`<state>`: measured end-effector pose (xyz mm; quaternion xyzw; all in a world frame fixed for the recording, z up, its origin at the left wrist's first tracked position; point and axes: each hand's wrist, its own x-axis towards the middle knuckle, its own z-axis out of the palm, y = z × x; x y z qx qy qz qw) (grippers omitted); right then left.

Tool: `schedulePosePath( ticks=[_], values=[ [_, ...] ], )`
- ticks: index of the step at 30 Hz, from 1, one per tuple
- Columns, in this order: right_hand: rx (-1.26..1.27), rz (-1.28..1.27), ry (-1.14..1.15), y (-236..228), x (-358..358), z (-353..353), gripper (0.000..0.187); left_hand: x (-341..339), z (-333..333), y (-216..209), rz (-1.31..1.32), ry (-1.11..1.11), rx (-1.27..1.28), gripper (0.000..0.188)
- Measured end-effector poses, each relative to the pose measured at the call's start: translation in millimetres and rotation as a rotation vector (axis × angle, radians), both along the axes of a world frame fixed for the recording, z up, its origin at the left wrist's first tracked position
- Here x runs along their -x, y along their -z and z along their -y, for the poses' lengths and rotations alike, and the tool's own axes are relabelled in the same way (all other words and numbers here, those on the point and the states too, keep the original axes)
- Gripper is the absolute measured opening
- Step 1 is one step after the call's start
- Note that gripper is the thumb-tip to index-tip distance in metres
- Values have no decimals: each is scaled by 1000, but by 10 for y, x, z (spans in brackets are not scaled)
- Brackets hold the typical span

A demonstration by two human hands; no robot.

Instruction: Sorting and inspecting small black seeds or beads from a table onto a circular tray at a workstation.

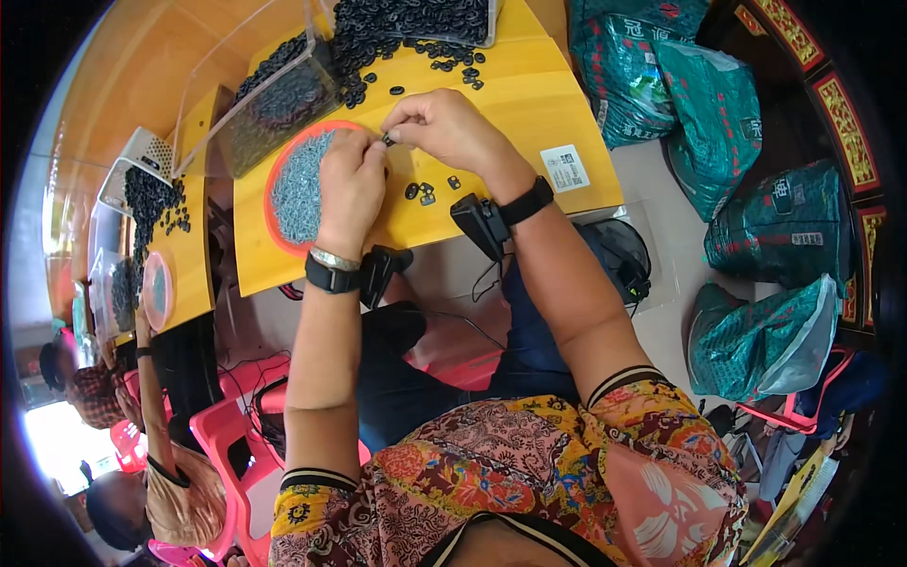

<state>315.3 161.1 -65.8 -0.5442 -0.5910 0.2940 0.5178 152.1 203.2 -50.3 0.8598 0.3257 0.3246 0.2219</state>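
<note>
My right hand [449, 129] is closed in a pinch, with a small dark part [388, 139] at its fingertips. Close beside it, the thumb and fingers of my left hand [350, 184] are pressed together near that same part; what they grip is mostly hidden. Left of my left hand is an orange-rimmed bowl [271, 210] full of small grey metal pieces that look like screws or pins. Several small black oval parts [426, 193] lie on the yellow table [510, 104], nearer to me than my hands.
Clear-walled bins [326, 71] of black parts stand at the table's far side, with loose ones [453, 64] spilled around. Green woven sacks [713, 123] sit on the floor to the right. A white label [564, 169] lies on the table. Another person [179, 491] works at the left.
</note>
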Motion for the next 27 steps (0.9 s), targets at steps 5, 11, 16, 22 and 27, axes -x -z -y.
schedulePosePath(
  ticks=[5,11,16,22,27],
  values=[
    [27,-116,72,221,-201,70,14,99,203,54,502,-75,665,7],
    [19,230,309,265,-217,174,14,180,573,23,765,7,818,10],
    [-12,393,310,158,-138,280,21,213,670,150,724,147,730,14],
    [270,552,285,-36,-172,538,18,354,670,90,706,49,758,14],
    [211,626,266,42,-153,548,16,307,721,118,756,72,809,15]
  ],
)
